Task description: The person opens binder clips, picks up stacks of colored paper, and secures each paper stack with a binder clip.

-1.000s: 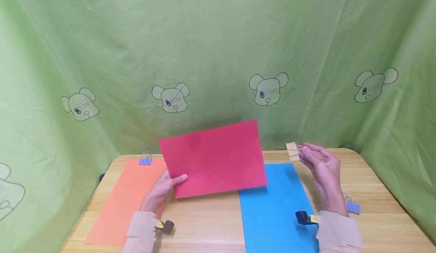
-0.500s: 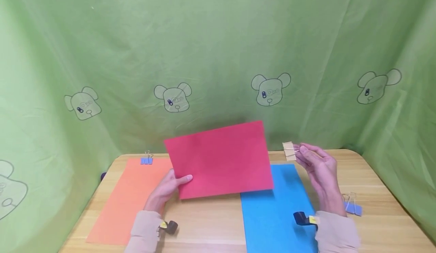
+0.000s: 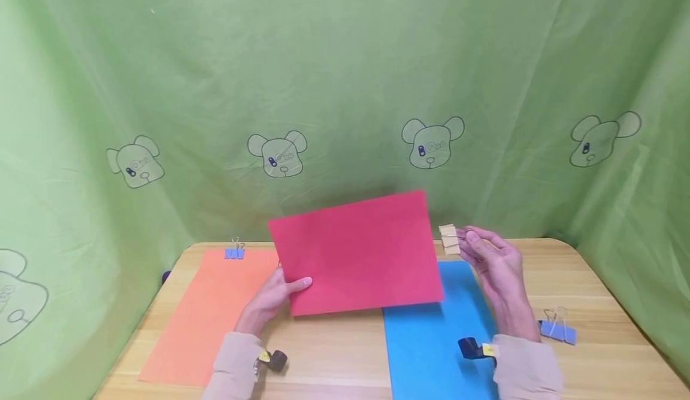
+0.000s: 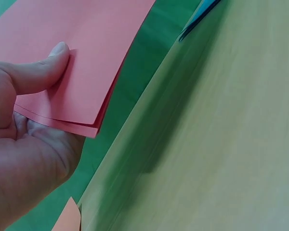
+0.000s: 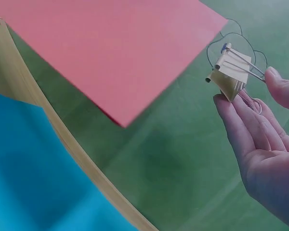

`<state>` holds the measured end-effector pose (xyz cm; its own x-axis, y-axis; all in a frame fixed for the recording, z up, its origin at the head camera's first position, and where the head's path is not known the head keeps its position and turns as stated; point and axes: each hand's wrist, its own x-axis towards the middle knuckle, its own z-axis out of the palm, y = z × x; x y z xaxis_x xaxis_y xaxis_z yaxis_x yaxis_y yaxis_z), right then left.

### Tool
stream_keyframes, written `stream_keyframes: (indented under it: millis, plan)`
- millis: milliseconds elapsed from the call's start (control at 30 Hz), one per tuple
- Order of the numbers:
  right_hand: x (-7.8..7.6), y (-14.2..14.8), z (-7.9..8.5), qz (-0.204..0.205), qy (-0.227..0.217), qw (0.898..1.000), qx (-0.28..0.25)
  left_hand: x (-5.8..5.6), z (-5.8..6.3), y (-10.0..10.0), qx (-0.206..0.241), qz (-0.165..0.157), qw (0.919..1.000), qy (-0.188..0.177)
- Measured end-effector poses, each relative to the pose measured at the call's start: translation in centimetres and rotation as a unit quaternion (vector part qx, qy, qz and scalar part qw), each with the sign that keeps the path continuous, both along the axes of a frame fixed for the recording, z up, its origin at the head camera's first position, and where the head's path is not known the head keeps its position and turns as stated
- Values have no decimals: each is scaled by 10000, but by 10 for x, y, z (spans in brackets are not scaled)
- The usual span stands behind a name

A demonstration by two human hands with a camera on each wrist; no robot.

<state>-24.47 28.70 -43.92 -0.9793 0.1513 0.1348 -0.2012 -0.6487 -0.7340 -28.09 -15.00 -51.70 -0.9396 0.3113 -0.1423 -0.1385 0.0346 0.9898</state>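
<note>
My left hand (image 3: 272, 298) pinches several stacked red paper sheets (image 3: 358, 253) near their lower left corner, thumb on top and fingers behind. The left wrist view shows the layered edges of the red sheets (image 4: 86, 96) slightly offset. They are held up, tilted, over the table. To their right, my right hand (image 3: 498, 268) holds a yellow binder clip (image 3: 450, 239) by its wire handles, thumb on one side and fingers on the other. In the right wrist view the binder clip (image 5: 231, 70) faces the sheets' right edge, with a small gap between.
Orange paper (image 3: 199, 322) lies at the left, a blue binder clip (image 3: 234, 253) on its far edge. Blue paper (image 3: 431, 352) lies right of the middle of the wooden table (image 3: 334, 358). Another blue binder clip (image 3: 558, 332) rests at the right. A green curtain (image 3: 345, 76) stands behind.
The red sheets and left hand have shifted a little right in view, and the right hand with the yellow binder clip has moved left, narrowing the gap. The head view has also turned slightly.
</note>
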Motion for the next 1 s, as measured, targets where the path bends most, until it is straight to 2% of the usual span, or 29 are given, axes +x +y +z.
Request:
stream_keyframes:
  millis: [167,367,700,1000]
  plan:
    - [-2,-4,-1,-58,-15,9998,165,0,0,4,65,-94,9999,-20]
    - [-4,-8,-2,-129,-28,9990,425,1,1,7,386,-148,9991,-42]
    - [-4,-10,-2,-174,-64,9990,417,1,-1,6,351,-208,9992,12]
    - [-4,-15,-1,-162,-49,9978,634,1,-2,7,326,-354,9988,19]
